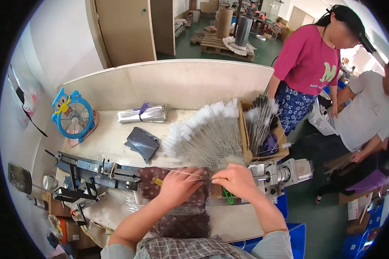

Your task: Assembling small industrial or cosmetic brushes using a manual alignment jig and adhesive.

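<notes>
My right hand (pixel 235 181) is closed in a pinch on the ends of thin metal wires (pixel 206 177) above the middle of the workbench. Close by on its left, my left hand (pixel 179 187) has its fingers bent together around the same wires, which run leftward past its fingers. Exactly how the left fingertips grip is partly hidden. Below the left hand lies a dark polka-dot cloth (pixel 173 224). A green clip-like thing (pixel 227 196) sits just under my right hand. Beyond the hands spreads a fan of wires with white ends (pixel 203 129).
A metal clamping machine (pixel 281 176) stands right of my hands, a black lever fixture (pixel 112 172) left. Behind are a cardboard box (pixel 246 142) of wires, a tied bundle (pixel 142 114), a dark folded pouch (pixel 142 143) and a blue fan (pixel 75 116). Two people are at the right.
</notes>
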Tool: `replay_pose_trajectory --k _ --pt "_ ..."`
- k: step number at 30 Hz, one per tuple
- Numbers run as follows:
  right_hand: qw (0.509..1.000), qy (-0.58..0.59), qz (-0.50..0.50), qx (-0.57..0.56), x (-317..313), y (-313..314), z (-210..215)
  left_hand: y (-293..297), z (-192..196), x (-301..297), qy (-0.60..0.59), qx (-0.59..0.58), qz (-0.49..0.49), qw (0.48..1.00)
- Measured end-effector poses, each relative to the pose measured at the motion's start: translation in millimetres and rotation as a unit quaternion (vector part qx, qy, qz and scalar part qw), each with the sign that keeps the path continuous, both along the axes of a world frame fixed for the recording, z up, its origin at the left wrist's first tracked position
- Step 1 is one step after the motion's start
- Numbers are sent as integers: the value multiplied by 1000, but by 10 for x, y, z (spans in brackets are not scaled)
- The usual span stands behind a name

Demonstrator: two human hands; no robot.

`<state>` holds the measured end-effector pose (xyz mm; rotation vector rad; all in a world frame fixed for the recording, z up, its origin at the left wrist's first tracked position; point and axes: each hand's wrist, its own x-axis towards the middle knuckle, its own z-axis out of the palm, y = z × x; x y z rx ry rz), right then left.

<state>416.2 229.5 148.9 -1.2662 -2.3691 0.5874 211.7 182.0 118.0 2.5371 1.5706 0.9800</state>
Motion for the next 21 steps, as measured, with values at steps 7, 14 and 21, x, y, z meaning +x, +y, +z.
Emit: replay_pose_trajectory --k 7,14,21 --pt "974 79 211 29 -1028 -2 226 -1088 -73 -429 -432 -395 131 800" --pt "973 69 194 103 -1844 -162 -154 -1192 -770 -1303 -880 -424 69 200" --pt "977 11 189 97 -1949 -184 -133 -940 -89 -1091 -721 -300 205 589"
